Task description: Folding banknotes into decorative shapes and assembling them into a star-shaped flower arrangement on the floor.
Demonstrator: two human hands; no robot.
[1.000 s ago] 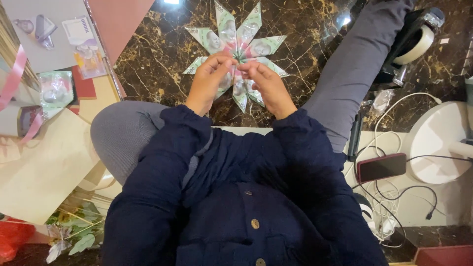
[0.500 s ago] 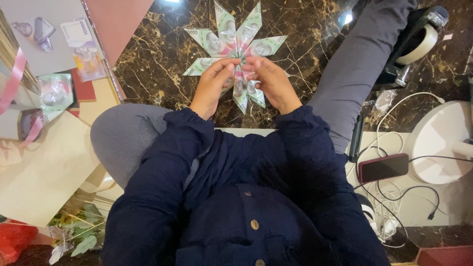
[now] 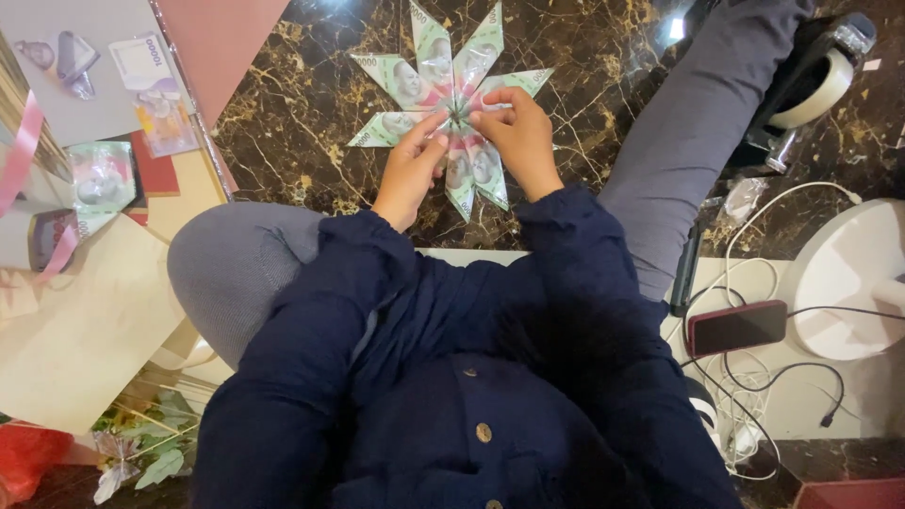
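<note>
A star-shaped flower of folded green and pink banknotes lies on the dark marble floor in front of me. My left hand pinches its centre from the left, fingertips on the lower left petals. My right hand grips the centre from the right, thumb and fingers over the middle fold. Both arms are in dark navy sleeves. My knees in grey trousers flank the flower on either side.
Loose banknotes, grey, red and tan paper sheets and pink ribbon lie at left. A tape dispenser stands top right. A phone, white cables and a round white base are at right. Dried leaves sit bottom left.
Both hands stay at the flower's centre; the fingers have shifted slightly, and the flower has turned a little under them.
</note>
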